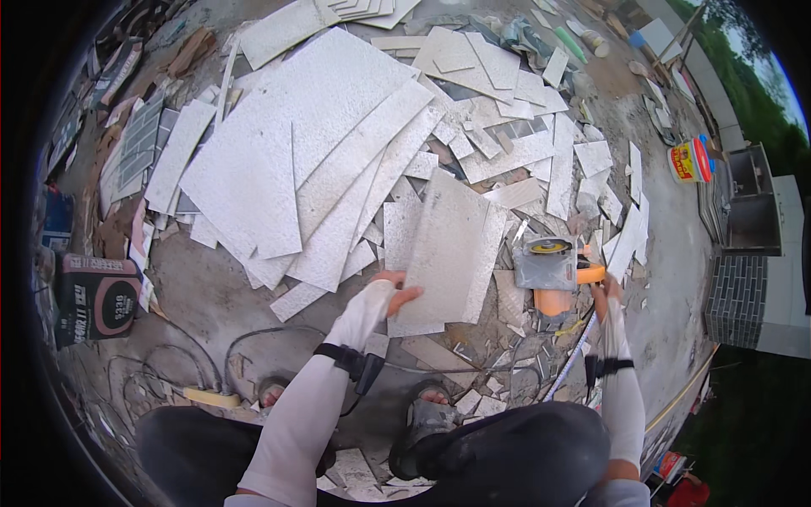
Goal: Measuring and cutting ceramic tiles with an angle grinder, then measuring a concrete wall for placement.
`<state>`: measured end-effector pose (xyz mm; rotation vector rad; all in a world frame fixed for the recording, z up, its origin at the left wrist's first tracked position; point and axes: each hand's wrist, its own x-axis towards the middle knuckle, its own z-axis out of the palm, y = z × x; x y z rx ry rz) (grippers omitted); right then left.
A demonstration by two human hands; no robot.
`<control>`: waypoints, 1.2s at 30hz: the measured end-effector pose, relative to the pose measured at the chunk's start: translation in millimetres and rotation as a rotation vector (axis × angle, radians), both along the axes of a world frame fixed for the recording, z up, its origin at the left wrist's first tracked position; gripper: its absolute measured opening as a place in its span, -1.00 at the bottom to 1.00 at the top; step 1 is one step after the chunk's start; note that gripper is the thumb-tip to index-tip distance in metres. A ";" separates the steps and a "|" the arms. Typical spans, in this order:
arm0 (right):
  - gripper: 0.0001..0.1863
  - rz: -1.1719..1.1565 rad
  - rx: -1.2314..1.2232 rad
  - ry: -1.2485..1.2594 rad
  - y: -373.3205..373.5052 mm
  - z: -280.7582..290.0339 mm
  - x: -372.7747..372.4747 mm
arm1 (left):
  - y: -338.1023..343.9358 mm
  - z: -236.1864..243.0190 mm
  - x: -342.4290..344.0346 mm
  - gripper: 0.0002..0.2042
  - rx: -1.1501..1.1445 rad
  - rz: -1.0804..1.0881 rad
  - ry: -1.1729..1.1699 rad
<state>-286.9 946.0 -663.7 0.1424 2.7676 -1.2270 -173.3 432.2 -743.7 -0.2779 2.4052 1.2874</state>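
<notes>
My left hand [400, 293] is closed at the left edge of a pale rectangular tile [448, 245], thumb over its face; the other fingers are partly hidden. This tile lies tilted over other tile pieces, slightly blurred. At the right, my right hand [606, 297] is closed round the orange handle of a handheld tile cutter [553, 269]. The cutter rests among scraps, its grey base plate and round yellow-centred blade facing up, its orange motor housing [552, 302] toward me. Just below that hand, a pale marked strip [571, 359] runs down toward my knee.
Large stacked tiles [329, 110] spread ahead, with broken offcuts [507, 156] to their right. A dark printed bag [100, 297] stands at left. Cables lead to a yellow power strip [211, 397] near my foot. A red-and-yellow bucket [688, 160] sits far right.
</notes>
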 end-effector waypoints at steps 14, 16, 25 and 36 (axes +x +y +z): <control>-0.50 0.266 0.338 -0.680 55.9 273.5 311.9 | -42.3 191.9 -56.6 -0.70 -0.177 -0.064 0.245; -0.50 0.253 0.335 -0.691 50.2 290.8 311.0 | -87.4 227.4 -47.8 -0.71 -0.148 -0.168 -0.011; -0.50 0.385 0.300 -0.727 -43.9 437.2 241.0 | -254.7 473.9 155.4 -0.81 -0.562 -0.007 0.222; -0.24 1.277 -0.129 -0.051 -539.5 750.2 209.1 | -264.9 944.4 489.6 -0.83 -0.580 0.212 0.091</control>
